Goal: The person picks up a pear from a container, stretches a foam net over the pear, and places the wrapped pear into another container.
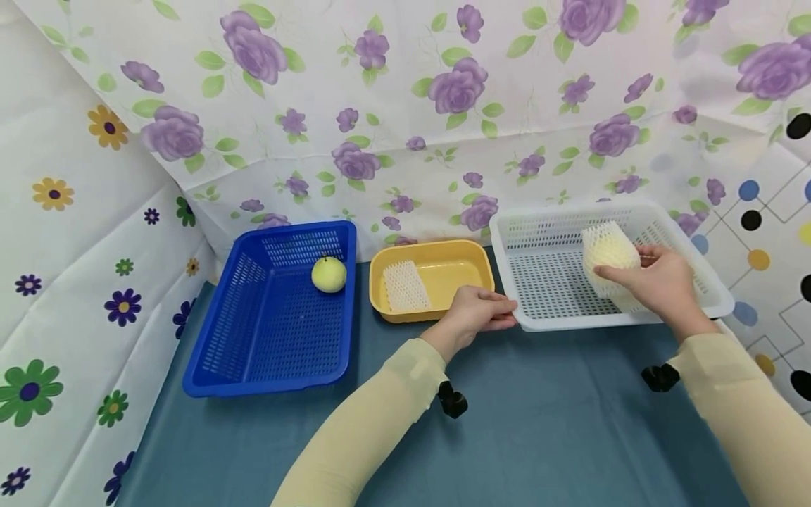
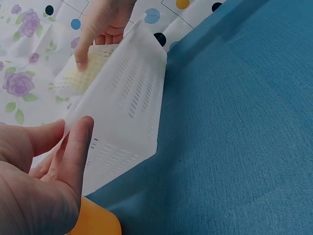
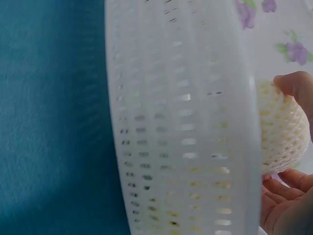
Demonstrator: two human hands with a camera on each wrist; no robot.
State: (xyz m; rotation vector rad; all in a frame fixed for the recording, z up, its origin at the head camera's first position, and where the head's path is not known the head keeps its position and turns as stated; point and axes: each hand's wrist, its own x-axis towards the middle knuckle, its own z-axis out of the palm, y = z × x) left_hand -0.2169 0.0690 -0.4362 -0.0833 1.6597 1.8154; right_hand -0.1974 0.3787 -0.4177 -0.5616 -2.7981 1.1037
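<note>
We have the right grip (image 1: 662, 282) curled round a pale yellow round fruit in a white foam net sleeve (image 1: 611, 257), thumb on one side, fingers on the other. That fruit is over the white plastic slotted basket (image 1: 538, 324); both wrist views show it above the rim. Left grip (image 1: 472, 313) pinches the basket's near-left corner, thumb and fingers either side of the rim. Something pale sits below the right grip inside the basket, mostly hidden; we can't tell what.

Just left of and beyond the left grip: small yellow-orange oval plastic tray (image 1: 453, 278), with a flat white foam net (image 1: 405, 285) lying in its left part. Farther left of that grip, well apart: blue rectangular plastic basket (image 1: 285, 338) holding one bare yellow-green round pear (image 1: 329, 274), stem up, by its right wall. All three containers rest on the blue-green cloth-covered bench (image 1: 507, 436). Beyond both grips hangs a white cloth with purple roses (image 1: 456, 88). Cream sleeves (image 1: 374, 408) on both arms, black camera mount (image 1: 453, 400) under the left wrist, another below the right.
</note>
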